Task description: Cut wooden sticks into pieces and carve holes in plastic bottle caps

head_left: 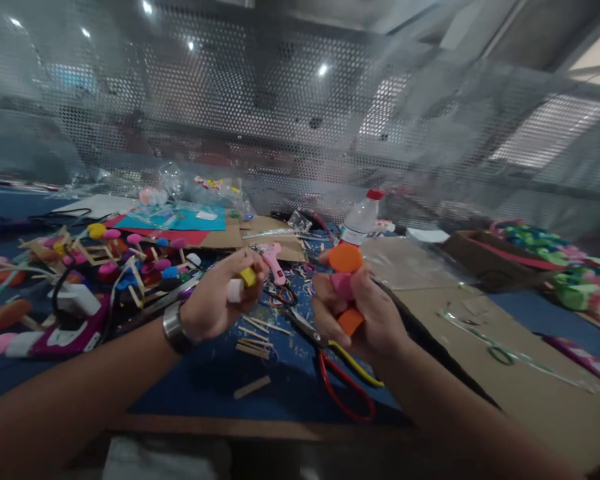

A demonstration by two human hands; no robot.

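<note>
My left hand (219, 298), with a watch on the wrist, is closed on a small tube (242, 285) that is white with a yellow end, held over the blue mat. My right hand (365, 319) is closed on a stack of foam discs (345, 280): an orange one on top, a pink one in the middle and an orange one below. The two hands are a short way apart. Red-handled scissors (337, 373) lie on the mat below my right hand. A pink glue gun (273, 259) lies just beyond my left hand.
Finished pieces of coloured discs on wooden sticks (130, 260) crowd the left of the blue mat (220, 373). Loose sticks (253, 337) lie between my hands. A bottle with a red cap (361, 217) stands behind, cardboard (480, 340) lies right, and a box of foam shapes (540, 257) sits far right.
</note>
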